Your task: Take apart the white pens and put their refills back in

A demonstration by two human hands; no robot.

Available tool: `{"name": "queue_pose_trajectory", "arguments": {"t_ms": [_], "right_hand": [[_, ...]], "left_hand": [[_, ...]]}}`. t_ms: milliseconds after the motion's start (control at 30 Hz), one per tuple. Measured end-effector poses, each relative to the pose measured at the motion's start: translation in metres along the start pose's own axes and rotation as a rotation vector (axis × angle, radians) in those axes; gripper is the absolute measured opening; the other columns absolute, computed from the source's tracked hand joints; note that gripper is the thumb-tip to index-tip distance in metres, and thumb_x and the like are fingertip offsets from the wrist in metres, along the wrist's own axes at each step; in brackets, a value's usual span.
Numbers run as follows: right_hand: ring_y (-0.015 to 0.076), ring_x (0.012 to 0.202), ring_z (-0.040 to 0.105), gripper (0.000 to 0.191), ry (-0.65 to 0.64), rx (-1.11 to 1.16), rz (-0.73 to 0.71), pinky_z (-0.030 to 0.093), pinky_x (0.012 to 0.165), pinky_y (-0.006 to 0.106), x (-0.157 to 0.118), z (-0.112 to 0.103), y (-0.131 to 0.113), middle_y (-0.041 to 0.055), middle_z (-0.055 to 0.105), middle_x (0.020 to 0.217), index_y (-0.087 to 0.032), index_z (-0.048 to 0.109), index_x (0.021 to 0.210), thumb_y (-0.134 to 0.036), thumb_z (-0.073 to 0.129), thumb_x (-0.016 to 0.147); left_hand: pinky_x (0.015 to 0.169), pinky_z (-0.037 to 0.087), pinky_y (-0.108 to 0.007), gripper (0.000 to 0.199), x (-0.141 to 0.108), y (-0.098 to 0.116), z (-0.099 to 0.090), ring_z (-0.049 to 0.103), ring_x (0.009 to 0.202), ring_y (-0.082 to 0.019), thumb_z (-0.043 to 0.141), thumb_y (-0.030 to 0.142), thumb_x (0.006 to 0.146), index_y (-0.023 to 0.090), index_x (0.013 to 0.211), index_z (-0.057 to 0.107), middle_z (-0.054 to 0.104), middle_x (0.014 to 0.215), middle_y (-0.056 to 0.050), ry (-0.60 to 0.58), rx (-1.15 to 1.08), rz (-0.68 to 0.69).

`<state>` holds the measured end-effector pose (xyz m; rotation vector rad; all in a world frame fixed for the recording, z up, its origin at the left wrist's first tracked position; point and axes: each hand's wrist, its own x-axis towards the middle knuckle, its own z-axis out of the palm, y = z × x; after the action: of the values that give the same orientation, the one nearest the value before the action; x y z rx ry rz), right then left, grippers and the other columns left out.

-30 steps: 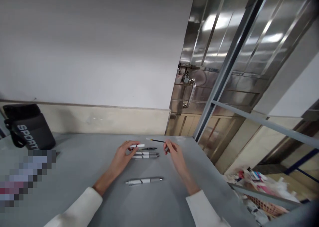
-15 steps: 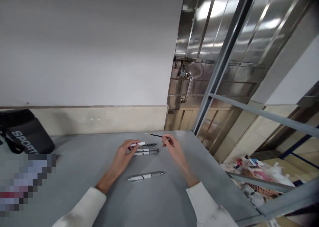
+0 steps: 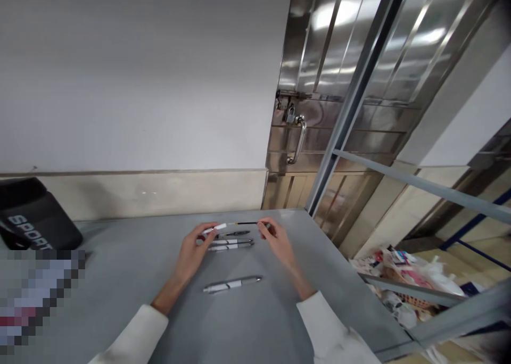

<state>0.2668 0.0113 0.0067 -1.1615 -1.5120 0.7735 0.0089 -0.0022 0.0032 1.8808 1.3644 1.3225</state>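
A white pen barrel [image 3: 219, 228] is pinched between the thumb and fingers of my left hand [image 3: 195, 247]. My right hand [image 3: 277, 238] grips one end of a thin black refill [image 3: 248, 223]. The refill's pale tip points left and lies close to the barrel's open end; whether they touch is too small to tell. Beneath and between my hands, a dark pen [image 3: 239, 233] and white-and-grey pens [image 3: 229, 246] lie side by side on the grey table. Nearer to me, another white-and-grey pen [image 3: 233, 284] lies apart from them.
At the table's [image 3: 131, 289] left stands a black bag [image 3: 40, 215] marked SPORT, with a blurred-out item [image 3: 43, 295] before it. A metal frame post [image 3: 339, 135] rises beyond the right edge. Plastic bags and a basket [image 3: 419, 300] lie at the lower right.
The refill has turned level and its tip now lines up with the barrel's end. My left hand has shifted slightly left, with the barrel tilted up toward the right.
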Motion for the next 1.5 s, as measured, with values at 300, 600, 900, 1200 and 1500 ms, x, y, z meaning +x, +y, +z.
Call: {"name": "queue_pose_trajectory", "arguments": {"t_ms": [300,600,900,1200,1500], "right_hand": [[0.0178,0.063,0.053,0.049,0.024,0.035,0.006,0.042,0.059,0.028,0.001,-0.002,0.001,0.0029,0.056,0.063,-0.021,0.055,0.065,-0.06,0.043,0.091],[0.019,0.064,0.052,0.048,-0.024,-0.021,-0.017,0.04,0.06,0.03,0.0,-0.001,-0.005,0.0037,0.057,0.064,-0.023,0.057,0.064,-0.06,0.043,0.091],[0.0171,0.065,0.052,0.045,-0.02,-0.015,-0.016,0.04,0.061,0.027,-0.003,-0.001,-0.01,0.0016,0.056,0.063,-0.021,0.057,0.065,-0.054,0.044,0.092],[0.0175,0.074,0.058,0.03,-0.057,-0.079,-0.096,0.044,0.068,0.027,-0.011,0.006,-0.022,0.0026,0.068,0.086,-0.023,0.068,0.088,-0.048,0.052,0.09],[0.017,0.073,0.059,0.028,-0.143,-0.064,-0.059,0.045,0.07,0.027,-0.015,0.014,-0.023,0.0018,0.068,0.084,-0.022,0.068,0.09,-0.046,0.054,0.089]], "left_hand": [[0.08,0.048,-0.029,0.034,0.001,0.002,0.004,0.063,0.1,-0.021,0.052,0.047,0.092,0.025,0.11,0.07,0.071,0.113,-0.004,-0.02,-0.054,-0.002],[0.083,0.048,-0.032,0.037,0.001,0.003,0.003,0.063,0.1,-0.022,0.051,0.05,0.092,0.024,0.11,0.071,0.071,0.115,-0.005,-0.032,-0.078,-0.02],[0.085,0.048,-0.032,0.036,0.0,0.006,0.002,0.062,0.103,-0.022,0.052,0.048,0.092,0.024,0.112,0.07,0.07,0.115,-0.005,-0.043,-0.105,0.002],[0.081,0.049,-0.029,0.029,-0.001,0.005,0.006,0.063,0.1,-0.021,0.058,0.044,0.089,0.025,0.105,0.073,0.071,0.108,-0.005,-0.066,-0.078,0.048],[0.082,0.05,-0.03,0.027,-0.003,0.009,0.008,0.064,0.097,-0.022,0.062,0.043,0.087,0.026,0.105,0.074,0.071,0.102,-0.006,-0.143,-0.086,0.074]]}}
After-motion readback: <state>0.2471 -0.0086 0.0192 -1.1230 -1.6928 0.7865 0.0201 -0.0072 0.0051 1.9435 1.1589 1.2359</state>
